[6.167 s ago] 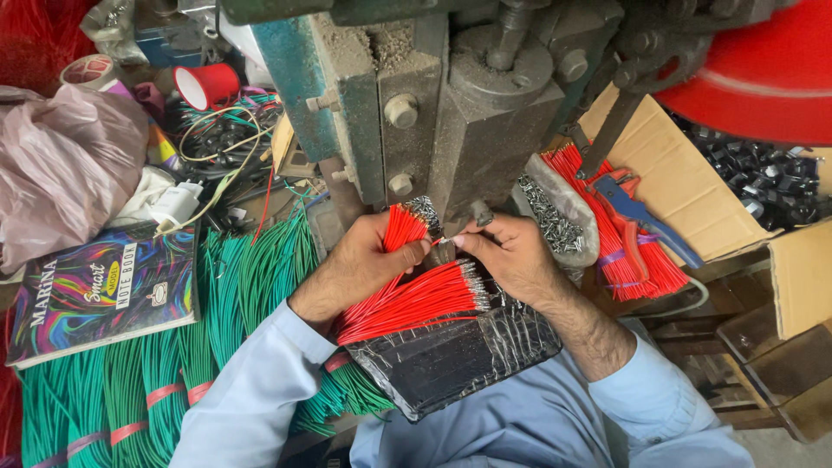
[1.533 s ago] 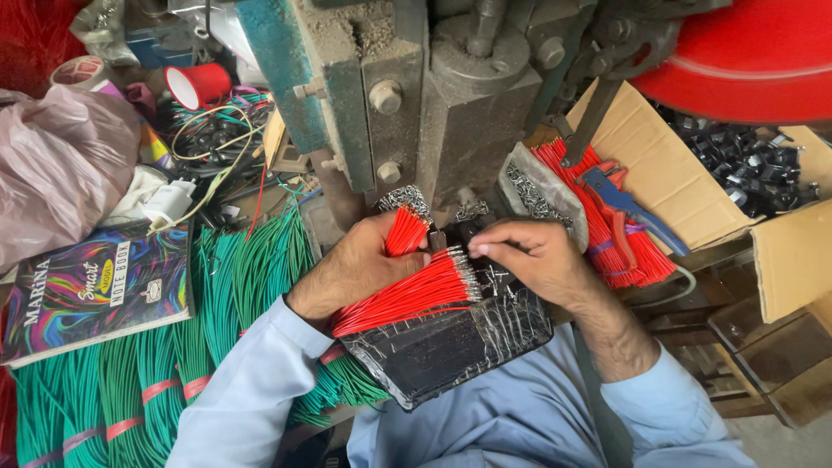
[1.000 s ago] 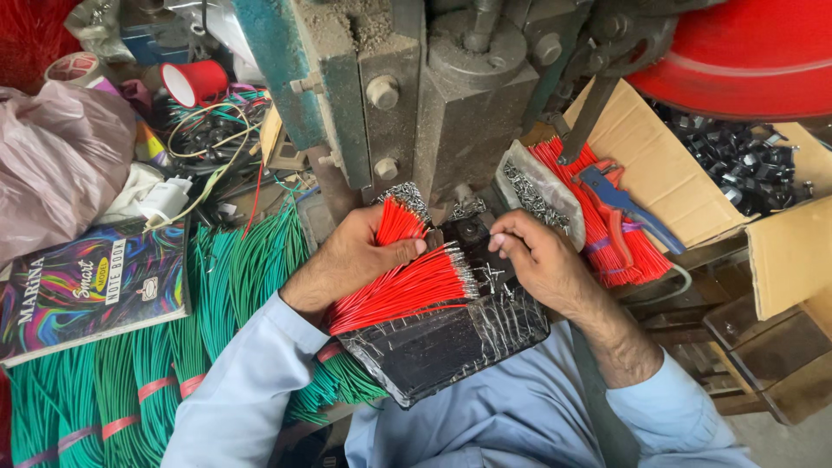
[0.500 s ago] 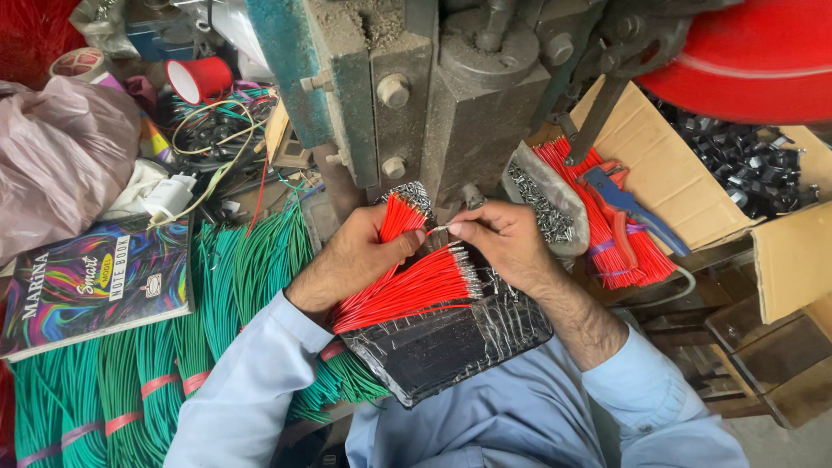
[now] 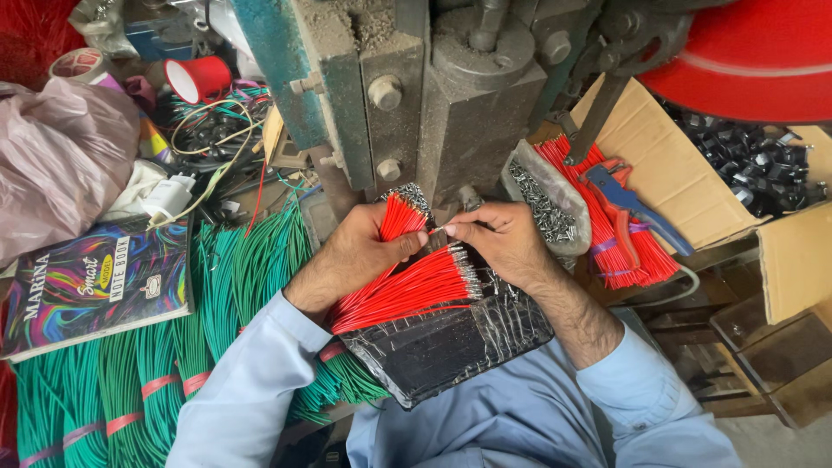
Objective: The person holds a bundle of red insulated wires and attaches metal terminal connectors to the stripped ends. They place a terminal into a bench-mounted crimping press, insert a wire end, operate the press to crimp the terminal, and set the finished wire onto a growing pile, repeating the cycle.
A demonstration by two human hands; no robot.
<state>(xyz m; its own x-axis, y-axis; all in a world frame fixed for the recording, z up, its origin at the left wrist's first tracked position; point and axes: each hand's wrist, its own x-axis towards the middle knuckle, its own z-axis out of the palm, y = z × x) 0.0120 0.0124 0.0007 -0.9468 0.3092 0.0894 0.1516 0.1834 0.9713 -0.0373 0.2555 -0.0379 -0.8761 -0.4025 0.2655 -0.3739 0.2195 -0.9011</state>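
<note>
Half a second on, the right hand (image 5: pixel 503 247) has slid a touch toward nine o'clock, and its fingertips now meet the left thumb over one single red wire (image 5: pixel 438 230). That looks like one strand being picked off the bunch, right at the foot of the grey press (image 5: pixel 451 113).

The right fingers are pinched narrow on that strand's bare tip. The left hand (image 5: pixel 360 256) is closed around a small upright bundle of red wires (image 5: pixel 400 217), whose ends poke out toward twelve o'clock just above the thumb. Below both hands, at six o'clock from the fingertips, a fanned red bunch (image 5: pixel 407 290) lies on a black foil-wrapped pad (image 5: pixel 451 347) in the lap, its stripped ends pointing to three o'clock, touching the heel of the right hand.

Moving outward: at three o'clock, a clear bag of small metal terminals (image 5: pixel 542 195), then more red wires with a blue stripping tool (image 5: pixel 628 204) on them, beside a cardboard box (image 5: pixel 667 169). At nine o'clock, banded green wire bundles (image 5: pixel 130 381) and a colourful notebook (image 5: pixel 95 282). At eleven o'clock, a red cup (image 5: pixel 198 80).
</note>
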